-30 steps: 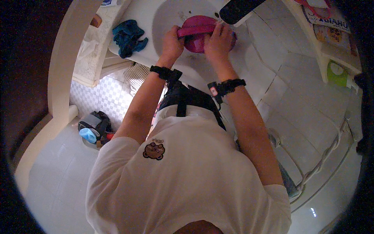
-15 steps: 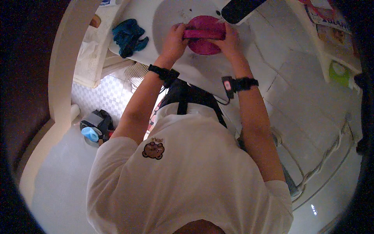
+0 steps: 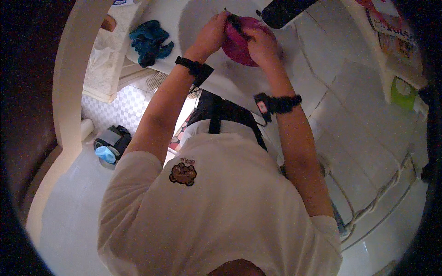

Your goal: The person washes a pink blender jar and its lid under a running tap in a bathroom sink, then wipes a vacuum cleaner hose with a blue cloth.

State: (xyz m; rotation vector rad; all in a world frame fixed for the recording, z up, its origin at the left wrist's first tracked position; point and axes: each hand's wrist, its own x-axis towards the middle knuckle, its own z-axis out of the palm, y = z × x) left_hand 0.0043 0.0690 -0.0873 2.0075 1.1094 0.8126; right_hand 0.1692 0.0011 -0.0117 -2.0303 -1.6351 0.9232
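Observation:
In the white sink [image 3: 189, 27], a round pink bowl-like thing [image 3: 246, 57] lies under my hands. Above it I hold a pink and dark piece [image 3: 236, 37], tilted; its exact kind is not clear in the dim light. My left hand [image 3: 213, 34] grips its upper left end with closed fingers. My right hand [image 3: 263, 46] is closed at its other side, fingertips against the dark part. On the sink's left rim a crumpled teal cloth [image 3: 150, 42] lies bunched up.
A black faucet [image 3: 285, 13] reaches over the sink from the upper right. To the left stands a pale counter [image 3: 103, 69]; a dark bag-like thing with a light blue item [image 3: 107, 154] sits below. Packages [image 3: 391, 27] and a green item [image 3: 403, 92] line the right side, with a rope [image 3: 375, 202] lower down.
The held piece has turned from level to slanted, showing its dark side. My left hand has moved up a little, and my right hand has shifted down and inward.

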